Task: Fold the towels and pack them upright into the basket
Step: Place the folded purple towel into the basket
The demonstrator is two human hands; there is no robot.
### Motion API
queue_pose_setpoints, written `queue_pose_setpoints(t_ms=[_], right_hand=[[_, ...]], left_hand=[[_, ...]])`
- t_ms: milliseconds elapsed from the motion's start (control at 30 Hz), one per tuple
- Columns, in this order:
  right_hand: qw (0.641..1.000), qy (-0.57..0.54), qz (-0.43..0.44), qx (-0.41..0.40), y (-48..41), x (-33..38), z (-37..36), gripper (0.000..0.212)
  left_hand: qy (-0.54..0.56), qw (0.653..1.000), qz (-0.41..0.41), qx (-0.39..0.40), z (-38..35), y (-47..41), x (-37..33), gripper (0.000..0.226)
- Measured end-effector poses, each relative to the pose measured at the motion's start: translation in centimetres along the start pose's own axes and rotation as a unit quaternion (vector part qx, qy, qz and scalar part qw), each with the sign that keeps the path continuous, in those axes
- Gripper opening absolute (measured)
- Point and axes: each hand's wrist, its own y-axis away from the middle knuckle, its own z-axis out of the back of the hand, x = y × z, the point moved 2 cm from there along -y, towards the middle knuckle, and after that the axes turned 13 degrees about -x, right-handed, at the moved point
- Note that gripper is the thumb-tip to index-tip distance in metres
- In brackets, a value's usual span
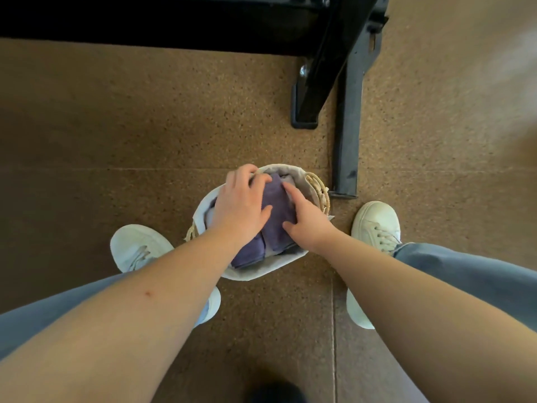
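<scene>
A woven basket [321, 196] with a white cloth liner stands on the floor between my feet. Folded purple towels [276, 216] stand on edge inside it, and a paler towel shows at the far end. My left hand [241, 207] lies over the towels on the left side, fingers bent over their far edge, thumb against the purple cloth. My right hand [305, 219] presses against the right side of the purple towel, with index finger and thumb spread along it. Whether either hand grips the cloth is unclear.
Brown speckled cork-like floor all around. My white sneakers sit left [136, 245] and right [374, 225] of the basket. A black metal table leg [347, 126] and its foot [308, 94] stand just beyond the basket, under a dark tabletop edge at the top.
</scene>
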Motion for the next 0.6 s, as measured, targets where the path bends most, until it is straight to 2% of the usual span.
queue_pose_setpoints(t_ms=[67, 133, 200, 267, 367, 600], right_hand=[[0.997, 0.053, 0.024, -0.055, 0.1, 0.0, -0.3, 0.083], [0.981, 0.139, 0.089, -0.1, 0.8, 0.1, -0.5, 0.078], [0.95, 0.23, 0.184, -0.102, 1.7, 0.0, -0.8, 0.076], [0.928, 0.286, 0.229, -0.074, 2.0, -0.6, -1.1, 0.081], [0.921, 0.321, 0.216, -0.052, 1.3, -1.2, -1.4, 0.089], [0.898, 0.379, 0.211, -0.068, -0.1, -0.8, -2.8, 0.071]], left_hand=[[-0.066, 0.994, -0.071, 0.049, -0.8, 0.8, 0.1, 0.069], [-0.112, 0.985, -0.098, 0.09, -1.6, 1.5, 0.4, 0.081], [-0.133, 0.981, -0.1, 0.1, -1.9, 1.9, 0.7, 0.086], [-0.14, 0.979, -0.099, 0.105, -2.2, 2.1, 1.0, 0.087], [-0.14, 0.978, -0.1, 0.114, -2.7, 1.9, 1.6, 0.089], [-0.148, 0.978, -0.079, 0.128, -4.4, 1.0, 2.4, 0.089]])
